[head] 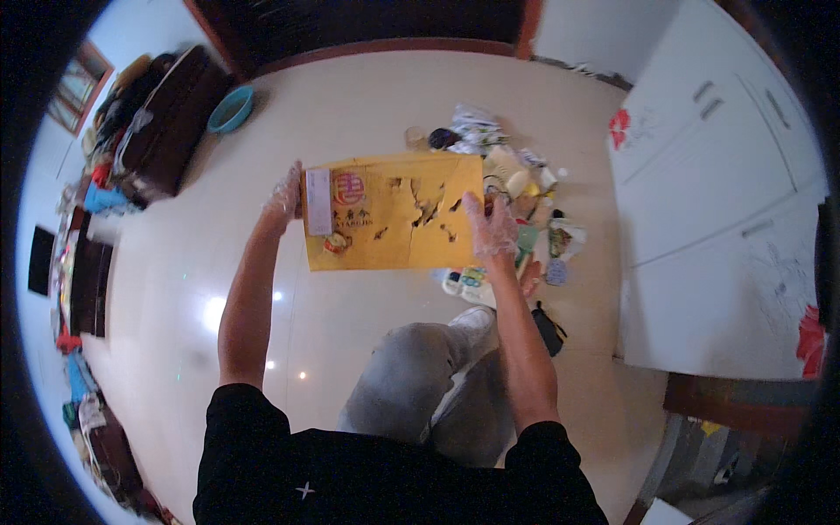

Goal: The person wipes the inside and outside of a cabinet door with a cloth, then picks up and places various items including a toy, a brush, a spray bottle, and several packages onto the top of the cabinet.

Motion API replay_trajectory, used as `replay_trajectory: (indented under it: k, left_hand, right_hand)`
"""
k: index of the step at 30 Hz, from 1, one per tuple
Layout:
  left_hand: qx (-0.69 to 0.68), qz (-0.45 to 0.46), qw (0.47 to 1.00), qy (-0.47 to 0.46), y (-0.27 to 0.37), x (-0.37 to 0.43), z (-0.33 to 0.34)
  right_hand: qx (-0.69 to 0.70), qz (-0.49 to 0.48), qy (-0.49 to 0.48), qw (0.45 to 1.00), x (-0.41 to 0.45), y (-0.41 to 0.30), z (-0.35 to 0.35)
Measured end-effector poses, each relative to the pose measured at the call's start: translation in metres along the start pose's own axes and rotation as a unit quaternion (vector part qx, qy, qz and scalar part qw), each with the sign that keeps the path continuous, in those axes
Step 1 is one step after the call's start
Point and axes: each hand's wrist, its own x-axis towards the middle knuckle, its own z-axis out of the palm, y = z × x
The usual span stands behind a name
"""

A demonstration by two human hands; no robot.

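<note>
Between my two hands a yellow cardboard box (394, 243) is held up above the tiled floor. It bears printed writing, a red round emblem and a white label (319, 202); dark torn patches mark its right half. My left hand (287, 191), in a clear plastic glove, grips the box's left edge. My right hand (492, 226), gloved the same way, holds the right edge, its thumb over the near face. Past the box, a pile of mixed waste (512, 167) lies on the floor, partly hidden by the box and my right hand.
White plastic bags (478, 125) top the pile's far end; a white tray (469, 282) lies at its near end. A black pouch (550, 331) lies beside my right forearm. White cabinets (695, 197) stand at right. A blue basin (231, 110) sits by a dark sofa (174, 125).
</note>
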Motion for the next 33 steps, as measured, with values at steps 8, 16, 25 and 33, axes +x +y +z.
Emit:
replay_trajectory:
  k: [8, 16, 25, 33]
  left_hand:
    - [0.046, 0.16, 0.974, -0.153, 0.244, -0.036, 0.091]
    - [0.201, 0.19, 0.898, -0.342, 0.286, -0.024, 0.068]
    - [0.382, 0.251, 0.79, -0.408, 0.43, -0.089, -0.011]
    - [0.355, 0.415, 0.706, -0.45, 0.56, -0.134, -0.052]
  right_hand:
    - [-0.033, 0.04, 0.201, 0.978, -0.022, -0.103, -0.185]
    - [-0.063, 0.252, 0.32, 0.911, -0.14, -0.185, -0.116]
    - [0.038, 0.343, 0.4, 0.849, -0.26, -0.35, -0.094]
    - [0.158, 0.319, 0.438, 0.825, -0.293, -0.471, -0.125]
